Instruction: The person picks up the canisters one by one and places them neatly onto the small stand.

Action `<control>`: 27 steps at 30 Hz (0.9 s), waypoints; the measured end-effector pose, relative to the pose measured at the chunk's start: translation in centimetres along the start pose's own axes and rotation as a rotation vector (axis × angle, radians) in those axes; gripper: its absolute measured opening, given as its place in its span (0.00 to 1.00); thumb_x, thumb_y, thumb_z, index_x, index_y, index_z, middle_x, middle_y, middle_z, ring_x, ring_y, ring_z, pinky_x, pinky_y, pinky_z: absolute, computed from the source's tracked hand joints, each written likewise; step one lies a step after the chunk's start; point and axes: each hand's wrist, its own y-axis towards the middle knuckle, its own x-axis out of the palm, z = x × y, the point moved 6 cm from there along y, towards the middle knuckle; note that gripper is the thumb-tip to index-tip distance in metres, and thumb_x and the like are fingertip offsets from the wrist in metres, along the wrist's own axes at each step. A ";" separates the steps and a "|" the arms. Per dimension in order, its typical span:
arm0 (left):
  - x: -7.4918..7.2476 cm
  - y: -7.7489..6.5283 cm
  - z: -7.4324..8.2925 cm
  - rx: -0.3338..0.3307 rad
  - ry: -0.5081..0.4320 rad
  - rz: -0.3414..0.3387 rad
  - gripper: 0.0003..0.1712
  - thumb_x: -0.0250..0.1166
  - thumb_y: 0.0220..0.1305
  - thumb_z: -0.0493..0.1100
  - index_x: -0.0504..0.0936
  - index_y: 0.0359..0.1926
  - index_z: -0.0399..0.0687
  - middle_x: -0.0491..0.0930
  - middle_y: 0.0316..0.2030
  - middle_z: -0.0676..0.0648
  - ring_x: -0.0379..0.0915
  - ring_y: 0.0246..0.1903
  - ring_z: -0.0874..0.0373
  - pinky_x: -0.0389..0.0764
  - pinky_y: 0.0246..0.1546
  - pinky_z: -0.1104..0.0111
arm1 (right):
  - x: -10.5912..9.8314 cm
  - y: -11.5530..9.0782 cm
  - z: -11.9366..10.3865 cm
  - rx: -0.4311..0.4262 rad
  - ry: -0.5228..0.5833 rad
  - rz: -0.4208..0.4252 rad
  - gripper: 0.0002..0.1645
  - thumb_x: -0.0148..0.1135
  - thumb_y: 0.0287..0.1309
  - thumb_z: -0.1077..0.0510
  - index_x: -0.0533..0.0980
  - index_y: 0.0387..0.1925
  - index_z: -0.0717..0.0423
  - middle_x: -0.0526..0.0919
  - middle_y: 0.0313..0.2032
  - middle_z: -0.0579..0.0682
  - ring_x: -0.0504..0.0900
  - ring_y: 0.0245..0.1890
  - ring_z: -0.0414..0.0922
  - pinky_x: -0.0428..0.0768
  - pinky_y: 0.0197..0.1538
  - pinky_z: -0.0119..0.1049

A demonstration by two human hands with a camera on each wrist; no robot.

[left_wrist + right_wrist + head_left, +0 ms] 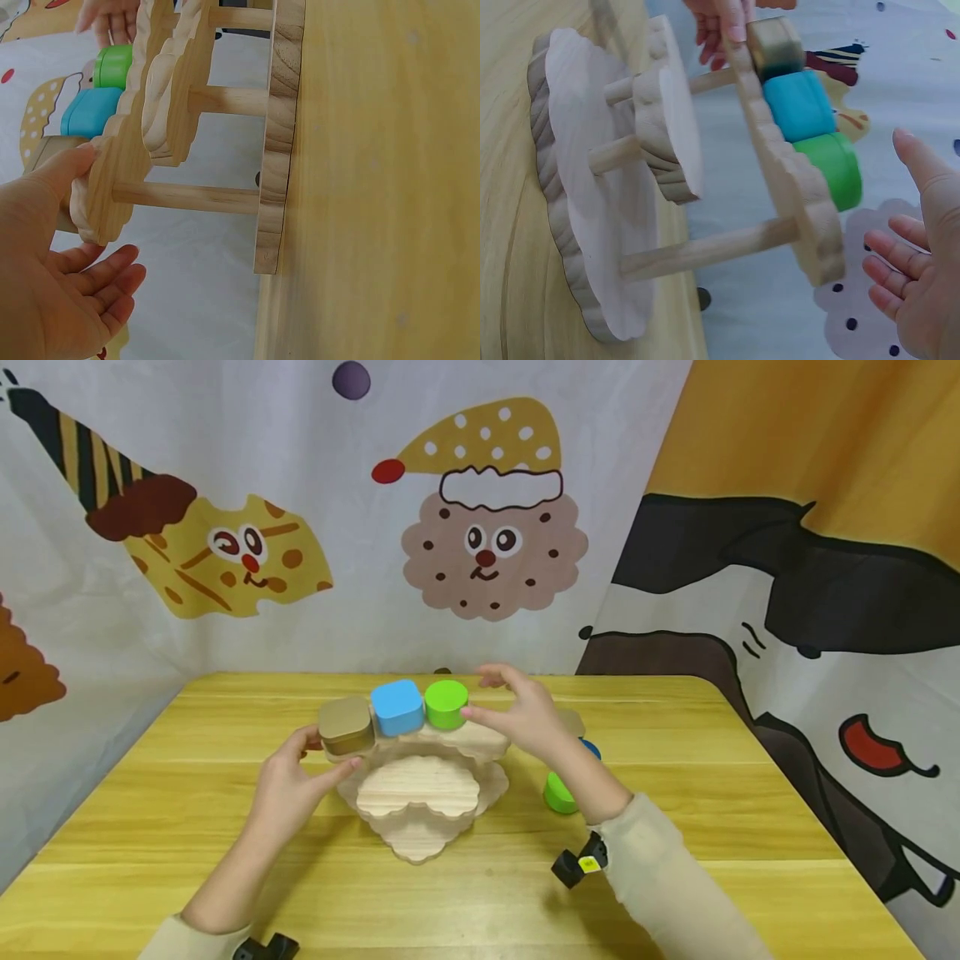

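Note:
A pale wooden tiered stand (417,789) with scalloped edges is on the table. Along its raised top shelf (780,180) sit a gold rounded-square box (347,727), a blue rounded-square box (398,707) and a green round box (447,704). My left hand (288,789) grips the shelf's left end beside the gold box, thumb on the front edge, as the left wrist view shows. Near the green box is my right hand (525,714), its fingers spread and holding nothing; the right wrist view shows it apart from the box.
Right of the stand, partly hidden by my right forearm, are a second green round piece (559,793), a blue piece (592,748) and a beige piece (572,722). The wooden table (420,910) ends at a printed cloth backdrop (360,635).

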 end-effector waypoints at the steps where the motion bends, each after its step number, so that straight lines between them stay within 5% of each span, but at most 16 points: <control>1: 0.0 0.0 0.0 0.001 -0.001 0.002 0.40 0.73 0.53 0.55 0.71 0.58 0.32 0.76 0.47 0.35 0.69 0.50 0.39 0.68 0.48 0.44 | -0.4 -0.2 0.0 0.003 -0.011 0.009 0.35 0.71 0.52 0.42 0.72 0.60 0.47 0.78 0.51 0.46 0.71 0.56 0.48 0.68 0.58 0.51; 15: -0.1 0.2 0.1 0.000 -0.003 -0.002 0.41 0.73 0.53 0.56 0.71 0.58 0.32 0.76 0.47 0.35 0.69 0.50 0.39 0.68 0.49 0.44 | -3.5 -4.1 2.3 -0.038 0.032 0.070 0.34 0.73 0.52 0.51 0.71 0.60 0.50 0.79 0.52 0.49 0.71 0.55 0.46 0.65 0.60 0.50; 27: -0.2 0.1 0.3 -0.014 -0.009 -0.004 0.40 0.73 0.53 0.55 0.71 0.58 0.32 0.76 0.47 0.35 0.69 0.50 0.41 0.67 0.50 0.45 | -4.5 -6.4 5.6 -0.021 -0.014 0.006 0.38 0.75 0.48 0.52 0.71 0.61 0.53 0.77 0.54 0.50 0.72 0.57 0.49 0.66 0.60 0.54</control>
